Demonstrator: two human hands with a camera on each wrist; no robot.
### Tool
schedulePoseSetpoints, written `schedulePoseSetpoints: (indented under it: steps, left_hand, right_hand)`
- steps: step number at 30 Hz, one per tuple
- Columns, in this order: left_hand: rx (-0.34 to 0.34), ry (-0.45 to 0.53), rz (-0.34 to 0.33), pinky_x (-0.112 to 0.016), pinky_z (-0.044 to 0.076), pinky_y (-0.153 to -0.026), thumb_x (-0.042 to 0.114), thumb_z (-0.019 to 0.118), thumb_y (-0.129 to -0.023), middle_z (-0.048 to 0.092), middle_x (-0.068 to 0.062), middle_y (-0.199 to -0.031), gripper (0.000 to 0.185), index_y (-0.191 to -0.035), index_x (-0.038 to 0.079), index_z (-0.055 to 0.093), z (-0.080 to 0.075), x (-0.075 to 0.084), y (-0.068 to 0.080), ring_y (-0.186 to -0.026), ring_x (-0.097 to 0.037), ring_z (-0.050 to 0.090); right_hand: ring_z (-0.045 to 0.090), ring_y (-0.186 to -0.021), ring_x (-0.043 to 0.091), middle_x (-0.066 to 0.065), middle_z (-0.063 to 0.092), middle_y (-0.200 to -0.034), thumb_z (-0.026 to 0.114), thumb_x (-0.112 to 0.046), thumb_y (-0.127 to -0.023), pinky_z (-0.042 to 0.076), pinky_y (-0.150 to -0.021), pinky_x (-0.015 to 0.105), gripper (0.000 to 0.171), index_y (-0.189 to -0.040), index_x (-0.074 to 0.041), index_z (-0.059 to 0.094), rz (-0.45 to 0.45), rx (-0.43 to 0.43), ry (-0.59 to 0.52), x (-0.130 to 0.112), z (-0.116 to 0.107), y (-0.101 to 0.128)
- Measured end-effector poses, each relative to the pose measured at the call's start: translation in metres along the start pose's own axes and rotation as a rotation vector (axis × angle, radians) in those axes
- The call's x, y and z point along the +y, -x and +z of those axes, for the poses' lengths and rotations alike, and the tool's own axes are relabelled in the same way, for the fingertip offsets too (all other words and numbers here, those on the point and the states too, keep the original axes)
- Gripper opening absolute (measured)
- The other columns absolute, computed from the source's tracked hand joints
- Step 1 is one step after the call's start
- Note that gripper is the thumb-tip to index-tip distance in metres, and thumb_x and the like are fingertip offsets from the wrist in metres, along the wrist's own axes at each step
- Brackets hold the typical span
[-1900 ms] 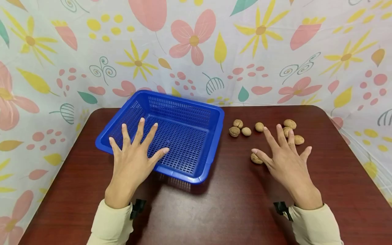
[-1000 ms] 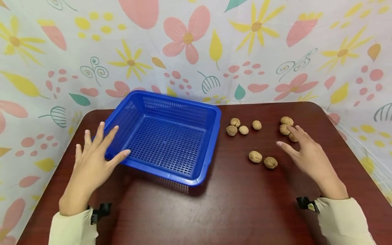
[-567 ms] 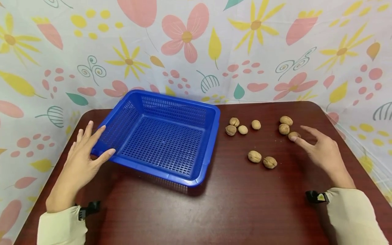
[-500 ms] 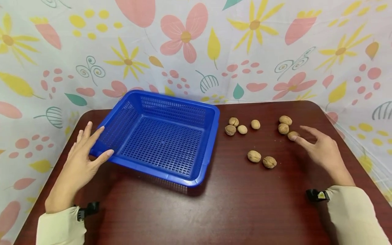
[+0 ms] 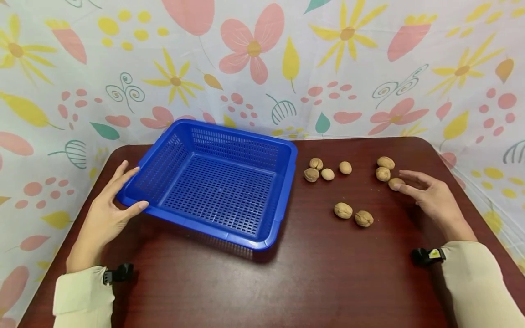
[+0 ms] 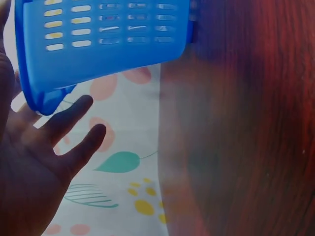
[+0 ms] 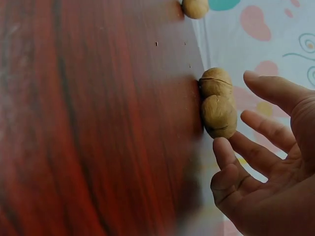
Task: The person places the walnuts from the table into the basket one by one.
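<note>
An empty blue slotted basket (image 5: 287,182) stands on the left half of a dark red table (image 5: 311,273). My left hand (image 5: 108,212) lies open at its near-left corner, thumb against the front rim and fingers along the left side; in the left wrist view the spread fingers (image 6: 74,110) sit just under the basket corner (image 6: 98,49). Several walnuts lie to the right of the basket. My right hand (image 5: 426,196) is open, its fingertips beside the nearest walnut (image 5: 395,183) of the back-right group. In the right wrist view that walnut (image 7: 219,115) sits just off the fingers (image 7: 224,152), unheld.
Two walnuts (image 5: 342,210) lie together mid-table, several more (image 5: 327,174) sit near the basket's right wall, and two (image 5: 385,162) behind the right hand. A flowered cloth (image 5: 254,68) hangs close behind and around the table. Both wrists wear cream sleeves.
My left hand has moved off the basket to its near-left corner. My right hand has slid right and back, uncovering two mid-table walnuts, and now reaches the back-right group.
</note>
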State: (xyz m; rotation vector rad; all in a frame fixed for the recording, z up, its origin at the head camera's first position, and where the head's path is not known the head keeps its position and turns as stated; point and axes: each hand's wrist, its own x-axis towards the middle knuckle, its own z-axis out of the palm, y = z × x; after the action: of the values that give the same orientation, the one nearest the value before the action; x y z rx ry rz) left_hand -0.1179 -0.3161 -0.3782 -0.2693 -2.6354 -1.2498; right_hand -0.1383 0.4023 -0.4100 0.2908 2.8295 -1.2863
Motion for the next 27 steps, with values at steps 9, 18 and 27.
schedulePoseSetpoints:
  steps: [9, 18, 27]
  left_hand:
    - [0.009, 0.060, 0.078, -0.001, 0.032, -0.108, -0.003, 0.088, -0.079, 0.039, -0.007, -0.169, 0.072, -0.145, 0.007, 0.062, 0.000, -0.008, -0.003, -0.148, 0.007, 0.034]
    - [0.005, 0.116, 0.064, -0.002, 0.040, -0.101, -0.009, 0.084, -0.081, 0.039, -0.001, -0.168, 0.065, -0.141, 0.000, 0.062, 0.000, -0.015, -0.002, -0.146, 0.000, 0.041]
    - [0.030, 0.166, 0.029, -0.004, 0.043, -0.100, -0.009, 0.082, -0.082, 0.039, -0.012, -0.168, 0.061, -0.139, -0.004, 0.061, 0.005, -0.023, -0.001, -0.143, -0.004, 0.046]
  right_hand:
    - [0.045, -0.059, 0.003, -0.027, 0.057, -0.078, 0.077, -0.029, -0.097, 0.037, -0.053, 0.026, 0.029, -0.120, -0.042, 0.066, 0.038, -0.042, -0.127, 0.000, 0.001, -0.005]
    - [0.048, -0.056, 0.005, -0.022, 0.055, -0.066, 0.077, -0.026, -0.097, 0.039, -0.051, 0.025, 0.025, -0.116, -0.039, 0.067, 0.048, -0.034, -0.119, 0.003, 0.001, -0.008]
    - [0.051, -0.060, 0.005, -0.020, 0.057, -0.068, 0.078, -0.032, -0.096, 0.041, -0.052, 0.024, 0.023, -0.118, -0.029, 0.070, 0.025, -0.013, -0.048, 0.004, 0.004, -0.011]
